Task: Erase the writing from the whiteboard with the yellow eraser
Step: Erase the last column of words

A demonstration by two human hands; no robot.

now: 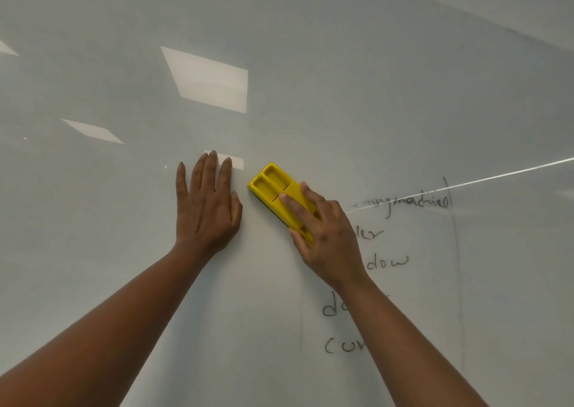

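A glossy whiteboard (310, 64) fills the view. My right hand (326, 235) grips the yellow eraser (273, 186) and presses it flat on the board, its long axis slanting up to the left. Dark handwriting (419, 202) lies to the right of and below that hand, in several lines; my right hand and forearm cover the starts of some words. A faint drawn frame (456, 266) runs around the words. My left hand (206, 207) rests flat on the board just left of the eraser, fingers pointing up, holding nothing.
Ceiling lights reflect as bright patches (211, 78) on the board's upper left. A thin bright streak (466, 184) crosses the top line of writing. The board's top edge (497, 21) slants down at the upper right.
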